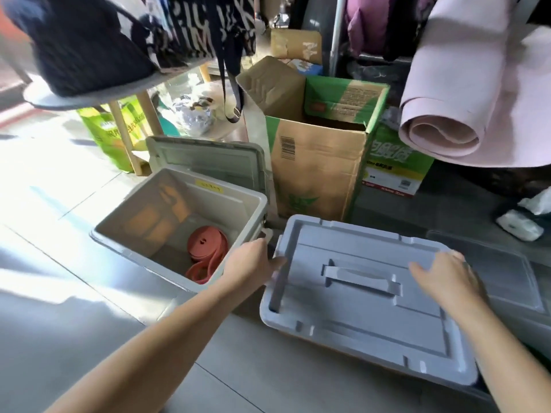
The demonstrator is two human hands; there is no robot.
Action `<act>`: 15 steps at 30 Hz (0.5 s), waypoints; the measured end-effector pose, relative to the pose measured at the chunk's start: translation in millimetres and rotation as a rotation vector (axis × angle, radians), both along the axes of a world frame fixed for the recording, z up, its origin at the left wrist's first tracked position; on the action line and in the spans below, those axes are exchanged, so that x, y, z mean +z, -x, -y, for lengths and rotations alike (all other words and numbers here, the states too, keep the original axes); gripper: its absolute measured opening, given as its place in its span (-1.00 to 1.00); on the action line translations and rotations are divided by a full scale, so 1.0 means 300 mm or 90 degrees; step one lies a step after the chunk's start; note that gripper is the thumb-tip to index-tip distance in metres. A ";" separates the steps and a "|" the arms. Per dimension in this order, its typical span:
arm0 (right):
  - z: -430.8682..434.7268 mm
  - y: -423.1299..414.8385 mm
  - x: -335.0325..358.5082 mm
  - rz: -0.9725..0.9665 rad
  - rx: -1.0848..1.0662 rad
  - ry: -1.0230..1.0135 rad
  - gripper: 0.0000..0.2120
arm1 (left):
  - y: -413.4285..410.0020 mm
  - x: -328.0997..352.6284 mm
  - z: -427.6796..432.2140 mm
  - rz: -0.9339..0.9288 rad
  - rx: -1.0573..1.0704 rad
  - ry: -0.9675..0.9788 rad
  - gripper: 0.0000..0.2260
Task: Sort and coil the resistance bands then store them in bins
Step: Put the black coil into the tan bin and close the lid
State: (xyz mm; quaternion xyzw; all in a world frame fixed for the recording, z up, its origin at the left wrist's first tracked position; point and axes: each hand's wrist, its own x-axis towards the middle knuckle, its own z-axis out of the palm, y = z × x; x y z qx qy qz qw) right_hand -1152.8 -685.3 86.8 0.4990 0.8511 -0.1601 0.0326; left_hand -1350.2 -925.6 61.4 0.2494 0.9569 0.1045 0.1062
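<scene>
Sunlit tiled floor [53, 186], wooden stool [128, 135]

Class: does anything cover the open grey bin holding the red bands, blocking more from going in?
Nothing visible does. The bin is uncovered, red bands at its bottom. The grey lid, held by the left hand and touched by the right hand, lies beside it.

Can't see the fingertips of the left hand [250, 263], tucked round the edge of the grey lid [366, 323]. No view into anything beneath that lid, under the right hand [447, 278] fingers. Some smear on those fingers too. Can't read the yellow label [209, 190] past the left fingers, too tiny. Possibly a clear bin [512, 281] beyond the right fingers, chopped by the frame edge.
</scene>
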 end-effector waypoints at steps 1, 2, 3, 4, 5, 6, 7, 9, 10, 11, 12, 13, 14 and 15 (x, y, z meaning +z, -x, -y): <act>0.039 0.105 0.027 -0.051 0.043 0.001 -0.59 | 0.063 0.034 0.011 -0.053 0.004 -0.029 -0.65; 0.092 0.218 0.049 -0.108 0.086 0.018 -0.54 | 0.146 0.066 0.032 -0.094 0.011 -0.055 -0.62; 0.151 0.331 0.066 -0.155 0.121 0.046 -0.50 | 0.245 0.097 0.062 -0.112 0.024 -0.075 -0.58; 0.211 0.445 0.077 -0.189 0.144 0.080 -0.48 | 0.356 0.128 0.099 -0.113 0.041 -0.083 -0.57; 0.266 0.558 0.079 -0.215 0.158 0.118 -0.47 | 0.475 0.151 0.142 -0.110 0.057 -0.085 -0.58; 0.319 0.667 0.079 -0.236 0.167 0.151 -0.47 | 0.596 0.169 0.190 -0.107 0.070 -0.086 -0.60; 0.364 0.770 0.076 -0.254 0.174 0.172 -0.47 | 0.712 0.180 0.237 -0.107 0.079 -0.093 -0.63; 0.434 0.957 0.070 -0.276 0.177 0.184 -0.45 | 0.937 0.194 0.327 -0.097 0.107 -0.123 -0.66; 0.455 1.033 0.071 -0.282 0.165 0.191 -0.44 | 1.036 0.192 0.361 -0.081 0.122 -0.144 -0.66; 0.469 1.102 0.071 -0.290 0.146 0.203 -0.43 | 1.128 0.186 0.393 -0.062 0.136 -0.163 -0.66; 0.477 1.163 0.073 -0.302 0.127 0.215 -0.43 | 1.209 0.176 0.421 -0.045 0.152 -0.176 -0.65; 0.479 1.215 0.075 -0.311 0.110 0.218 -0.42 | 1.274 0.167 0.439 -0.029 0.171 -0.179 -0.62; 0.478 1.259 0.076 -0.311 0.095 0.211 -0.42 | 1.329 0.154 0.452 -0.010 0.190 -0.177 -0.56; 0.471 1.300 0.073 -0.299 0.083 0.193 -0.41 | 1.374 0.136 0.461 0.016 0.205 -0.182 -0.50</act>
